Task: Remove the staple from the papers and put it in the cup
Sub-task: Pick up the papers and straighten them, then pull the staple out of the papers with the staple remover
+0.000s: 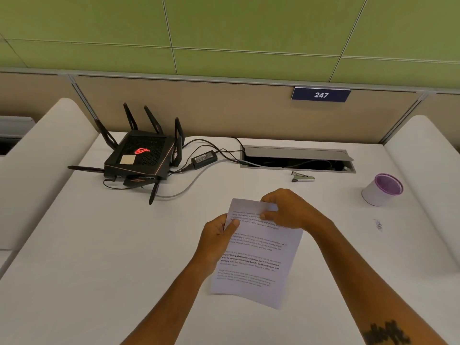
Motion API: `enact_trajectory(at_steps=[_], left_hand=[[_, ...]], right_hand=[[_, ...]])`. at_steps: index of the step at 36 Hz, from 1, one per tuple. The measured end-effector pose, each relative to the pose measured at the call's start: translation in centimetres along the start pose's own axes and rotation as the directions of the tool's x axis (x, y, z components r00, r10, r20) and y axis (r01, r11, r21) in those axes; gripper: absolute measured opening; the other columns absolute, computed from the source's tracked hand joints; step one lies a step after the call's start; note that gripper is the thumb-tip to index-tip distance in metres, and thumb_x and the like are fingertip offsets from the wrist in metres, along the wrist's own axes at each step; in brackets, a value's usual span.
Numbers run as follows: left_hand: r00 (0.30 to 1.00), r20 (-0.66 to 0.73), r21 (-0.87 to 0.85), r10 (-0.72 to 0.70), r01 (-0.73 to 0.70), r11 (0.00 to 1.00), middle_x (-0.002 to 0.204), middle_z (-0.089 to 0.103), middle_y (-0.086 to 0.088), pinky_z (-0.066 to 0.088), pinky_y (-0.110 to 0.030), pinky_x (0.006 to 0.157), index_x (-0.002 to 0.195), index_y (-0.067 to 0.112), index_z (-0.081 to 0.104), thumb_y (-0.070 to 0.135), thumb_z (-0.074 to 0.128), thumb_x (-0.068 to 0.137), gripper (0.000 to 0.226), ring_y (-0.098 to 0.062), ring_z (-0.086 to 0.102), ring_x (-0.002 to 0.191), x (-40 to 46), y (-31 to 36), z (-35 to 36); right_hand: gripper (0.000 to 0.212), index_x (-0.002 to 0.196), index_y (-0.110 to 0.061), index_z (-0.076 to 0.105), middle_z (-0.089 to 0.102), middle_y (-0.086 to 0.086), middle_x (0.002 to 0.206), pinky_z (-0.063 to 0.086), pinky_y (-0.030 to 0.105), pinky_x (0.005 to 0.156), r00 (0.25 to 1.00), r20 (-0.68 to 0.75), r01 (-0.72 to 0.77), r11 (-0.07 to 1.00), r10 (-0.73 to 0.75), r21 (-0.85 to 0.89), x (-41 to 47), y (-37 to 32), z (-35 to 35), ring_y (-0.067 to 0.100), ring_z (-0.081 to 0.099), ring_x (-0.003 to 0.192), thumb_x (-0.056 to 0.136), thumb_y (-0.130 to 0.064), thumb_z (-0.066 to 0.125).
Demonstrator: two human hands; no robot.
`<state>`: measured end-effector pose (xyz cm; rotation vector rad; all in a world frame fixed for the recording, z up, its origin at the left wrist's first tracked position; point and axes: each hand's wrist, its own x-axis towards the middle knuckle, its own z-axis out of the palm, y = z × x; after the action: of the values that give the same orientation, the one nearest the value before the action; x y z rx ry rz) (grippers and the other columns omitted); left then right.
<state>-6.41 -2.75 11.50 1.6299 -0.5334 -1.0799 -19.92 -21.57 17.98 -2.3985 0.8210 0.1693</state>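
Two hands hold the papers (254,257) just below the middle of the frame, lifted a little and tilted over the white worktop (99,245). The left hand (216,237) pinches the sheets' left edge, thumb on top and the fingers underneath. The right hand (286,210) grips the top edge near the upper right corner, its thumb and fingers closed on the paper. The staple itself is too small to make out; it may lie under the right hand.

Above the papers, a little to the right, a small metal staple remover (303,177) lies on the worktop, just in front of an open cable slot (298,158). At the right of the frame stands the cup (382,189), white with a purple rim, well apart from the papers. In the upper left sits a black router (142,155) with antennas and a red glowing logo, a power adapter (204,159) and cables beside it. A blue sign (321,95) reading 247 hangs on the partition behind.
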Motion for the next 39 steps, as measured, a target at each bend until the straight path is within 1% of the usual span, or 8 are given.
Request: enact_trajectory(at_steps=[3, 7, 15, 20, 24, 26, 33, 39], left_hand=[[0.999, -0.037, -0.016, -0.005, 0.004, 1.000, 0.100, 0.083, 0.003, 0.069, -0.036, 0.074, 0.114, 0.024, 0.072, 0.039, 0.061, 0.105, 0.020, -0.024, 0.081, 0.087, 0.2, 0.0, 0.3], [0.995, -0.099, 0.041, -0.004, 0.008, 0.999, 0.099, 0.082, 0.004, 0.069, -0.037, 0.073, 0.112, 0.026, 0.071, 0.042, 0.060, 0.105, 0.020, -0.025, 0.080, 0.084, 1.1, -0.7, 0.5], [0.986, -0.166, 0.064, -0.019, 0.030, 0.998, 0.092, 0.082, 0.006, 0.065, -0.031, 0.068, 0.103, 0.025, 0.073, 0.036, 0.058, 0.107, 0.019, -0.021, 0.079, 0.079, 2.5, -2.5, -0.3], [0.982, -0.182, 0.073, -0.054, 0.068, 0.995, 0.091, 0.082, 0.009, 0.064, -0.029, 0.066, 0.103, 0.025, 0.074, 0.034, 0.058, 0.107, 0.019, -0.017, 0.079, 0.078, 3.7, -3.5, -0.7], [0.980, -0.187, 0.097, -0.075, 0.094, 0.991, 0.091, 0.082, 0.009, 0.064, -0.028, 0.062, 0.103, 0.026, 0.074, 0.035, 0.059, 0.107, 0.018, -0.017, 0.079, 0.077, 4.7, -4.2, -0.8], [0.980, -0.185, 0.111, -0.081, 0.102, 0.989, 0.092, 0.082, 0.010, 0.064, -0.027, 0.062, 0.106, 0.025, 0.074, 0.035, 0.059, 0.106, 0.018, -0.016, 0.079, 0.078, 5.3, -4.5, -0.8], [0.983, -0.142, 0.156, -0.115, 0.137, 0.978, 0.099, 0.082, 0.005, 0.064, -0.026, 0.064, 0.115, 0.028, 0.073, 0.036, 0.056, 0.107, 0.021, -0.010, 0.080, 0.084, 7.2, -5.3, -0.7], [0.980, -0.135, 0.166, -0.147, 0.168, 0.972, 0.099, 0.082, 0.006, 0.065, -0.026, 0.065, 0.115, 0.028, 0.073, 0.037, 0.056, 0.107, 0.021, -0.012, 0.080, 0.084, 8.2, -6.0, -0.6]], right_hand=[[0.025, 0.114, -0.020, 0.077, 0.076, -0.001, 0.106, 0.064, 0.037, 0.082, 1.000, 0.001, 0.004, 1.000, -0.004, 0.024, 0.5, 0.5, 0.0, 0.020, 0.072, 0.088, 0.094, -0.035, 0.075], [0.026, 0.107, -0.020, 0.077, 0.076, -0.004, 0.099, 0.058, 0.028, 0.075, 1.000, -0.016, 0.003, 0.993, -0.001, 0.115, 1.4, 1.7, -0.1, 0.016, 0.071, 0.084, 0.095, -0.042, 0.072], [0.019, 0.106, -0.018, 0.079, 0.077, -0.003, 0.100, 0.057, 0.028, 0.081, 0.945, -0.231, -0.164, 0.946, 0.232, 0.281, 4.9, 9.0, 0.9, 0.013, 0.070, 0.089, 0.092, -0.031, 0.079], [0.035, 0.122, -0.020, 0.072, 0.075, -0.002, 0.111, 0.054, 0.032, 0.085, 0.865, -0.344, -0.315, 0.929, 0.366, 0.196, 8.0, 14.8, 1.3, 0.017, 0.067, 0.097, 0.089, -0.025, 0.080], [0.057, 0.143, -0.020, 0.058, 0.058, 0.006, 0.146, 0.047, 0.047, 0.110, 0.864, -0.352, -0.381, 0.924, 0.362, 0.014, 10.7, 18.1, 0.9, 0.029, 0.053, 0.136, 0.091, -0.025, 0.079], [0.068, 0.151, -0.019, 0.050, 0.047, 0.009, 0.157, 0.042, 0.051, 0.115, 0.869, -0.340, -0.405, 0.912, 0.360, -0.070, 11.9, 19.4, 0.5, 0.032, 0.044, 0.145, 0.090, -0.027, 0.080], [0.076, 0.156, -0.019, 0.040, 0.042, 0.009, 0.158, 0.040, 0.053, 0.113, 0.903, -0.246, -0.400, 0.899, 0.353, -0.177, 15.3, 22.3, -0.3, 0.034, 0.040, 0.146, 0.091, -0.034, 0.078], [0.059, 0.149, -0.019, 0.051, 0.047, 0.007, 0.150, 0.041, 0.051, 0.109, 0.910, -0.237, -0.387, 0.903, 0.341, -0.186, 16.7, 23.7, 0.2, 0.032, 0.044, 0.138, 0.096, -0.035, 0.072]])
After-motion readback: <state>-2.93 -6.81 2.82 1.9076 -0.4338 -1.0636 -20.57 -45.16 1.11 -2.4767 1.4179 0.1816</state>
